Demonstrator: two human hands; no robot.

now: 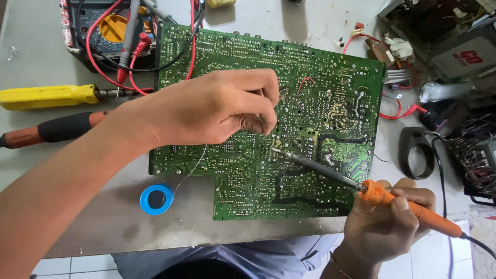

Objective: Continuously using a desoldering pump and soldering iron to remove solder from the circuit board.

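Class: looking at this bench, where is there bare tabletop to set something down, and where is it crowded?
Bare tabletop lies left of the multimeter, above the yellow tool. Another patch lies along the near edge, right of the blue solder spool. The right side, around the black ring and tangled wires, is crowded.

arms: bare, no sleeves | right wrist: thin bracelet [338,264] | lap: grey-blue garment [258,256]

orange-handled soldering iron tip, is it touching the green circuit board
Touching: the head view shows the orange-handled soldering iron in the right hand, its metal tip meeting the green circuit board with no gap.
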